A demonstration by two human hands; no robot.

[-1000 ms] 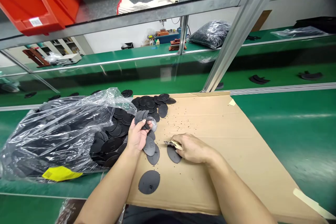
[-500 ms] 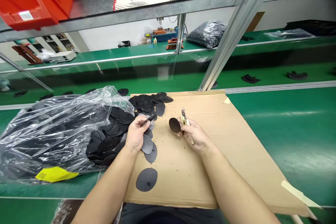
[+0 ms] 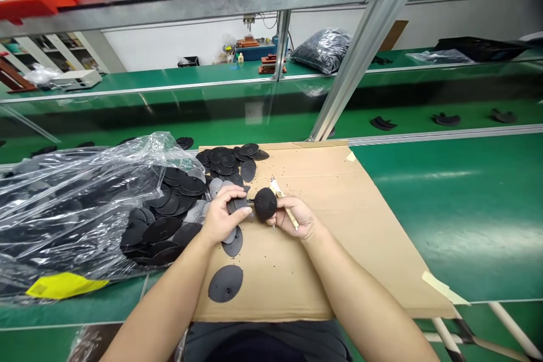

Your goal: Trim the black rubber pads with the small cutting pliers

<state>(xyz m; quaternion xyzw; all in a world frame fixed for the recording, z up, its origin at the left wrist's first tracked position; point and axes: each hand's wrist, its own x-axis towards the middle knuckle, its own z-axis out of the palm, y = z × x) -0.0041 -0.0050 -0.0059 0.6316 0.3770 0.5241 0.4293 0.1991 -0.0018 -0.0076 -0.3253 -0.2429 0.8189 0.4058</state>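
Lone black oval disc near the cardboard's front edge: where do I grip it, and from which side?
Pinch the black oval plastic disc by its thin rim at the near end, coming from the front: it lies flat on the brown cardboard sheet, clear of the others, so probably only the edge offers purchase.

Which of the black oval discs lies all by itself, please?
The black oval disc lying flat near the front edge of the cardboard sheet; the rest sit in the heap by the plastic bag or are held.
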